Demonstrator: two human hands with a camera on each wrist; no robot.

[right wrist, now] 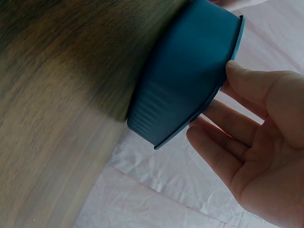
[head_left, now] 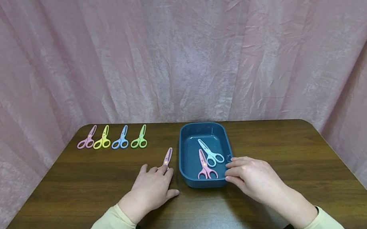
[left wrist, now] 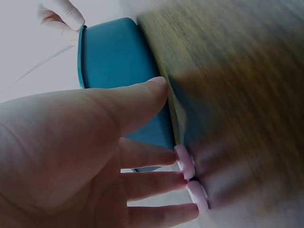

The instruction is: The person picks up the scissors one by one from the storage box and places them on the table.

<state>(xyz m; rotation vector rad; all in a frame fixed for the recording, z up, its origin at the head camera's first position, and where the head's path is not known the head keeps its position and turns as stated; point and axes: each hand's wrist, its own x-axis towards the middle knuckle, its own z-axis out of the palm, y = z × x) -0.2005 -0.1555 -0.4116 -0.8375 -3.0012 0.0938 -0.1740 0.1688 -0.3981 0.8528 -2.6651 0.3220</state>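
Pink scissors (head_left: 167,157), on tbl (head_left: 267,137) just L of tray (head_left: 188,154), are being touched by straight-fingered L hand (head_left: 150,189); tray rim's being pinched by R hand (head_left: 255,177), prob. best being held steady.

I count seven pairs of scissors (head_left: 123,134): four in a row, being one pink pair (head_left: 91,135), one yellow pair (head_left: 104,135), one blue pair and one green pair (head_left: 142,132); one second pink pair (head_left: 167,157) at the left hand (head_left: 150,188); and two inside the tray (head_left: 204,184), one pale blue pair (head_left: 207,152) and one third pink pair (head_left: 203,162). By colour, that makes three pink and one each of the others. There are two hands, one tray and one counter (head_left: 282,138).
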